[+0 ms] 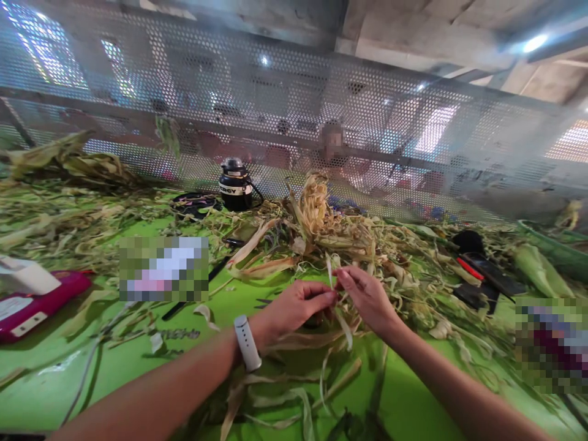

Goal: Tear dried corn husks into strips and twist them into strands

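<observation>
A thin pale strip of husk [329,269] stands up between my two hands, above the middle of the green table. My left hand [305,304], with a white band at the wrist, is closed in a pinch on the husk strip. Close beside it on the right, my right hand [365,298] pinches the same strip with thumb and fingers. Another pale piece [344,329] hangs below the fingers. Just beyond the hands lies a heap of dry husks [361,242], with a bundled husk piece [313,205] upright on it.
A black flask [236,185] stands by the perforated screen [275,104]. On the left lies a magenta power strip [43,306] with a cable. Dark tools with a red part [470,268] and a green basket [558,245] are at the right. Loose husks cover much of the green table [413,389].
</observation>
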Motion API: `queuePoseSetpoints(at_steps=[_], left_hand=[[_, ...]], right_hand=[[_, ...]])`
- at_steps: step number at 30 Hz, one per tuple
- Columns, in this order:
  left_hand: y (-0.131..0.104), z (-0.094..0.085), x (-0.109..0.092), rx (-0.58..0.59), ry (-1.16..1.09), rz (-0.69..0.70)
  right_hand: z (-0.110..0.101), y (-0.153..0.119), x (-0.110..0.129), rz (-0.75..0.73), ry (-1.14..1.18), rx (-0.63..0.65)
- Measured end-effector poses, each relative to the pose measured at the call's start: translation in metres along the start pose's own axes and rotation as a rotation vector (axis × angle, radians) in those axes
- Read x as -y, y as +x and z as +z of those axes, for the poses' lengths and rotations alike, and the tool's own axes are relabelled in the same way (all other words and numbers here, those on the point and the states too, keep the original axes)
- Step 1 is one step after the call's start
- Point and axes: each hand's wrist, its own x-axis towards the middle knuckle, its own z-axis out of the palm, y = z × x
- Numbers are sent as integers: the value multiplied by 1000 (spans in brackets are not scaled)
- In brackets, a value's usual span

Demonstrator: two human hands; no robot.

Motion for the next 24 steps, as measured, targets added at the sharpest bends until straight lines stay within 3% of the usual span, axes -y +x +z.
queuePoseSetpoints(at_steps=[5,10,17,24], left_hand=[[0,-1,-2,-76,-82,37],[1,-2,-3,-150,-75,69],[1,-2,-3,-171,-79,108],[-4,-3,-7,-141,-32,100]], right_hand=[[1,-3,3,-103,-164,-67],[-2,-1,0,-8,-70,-134],[-4,-2,6,118,170,269],[-4,-3,1,159,137,247]])
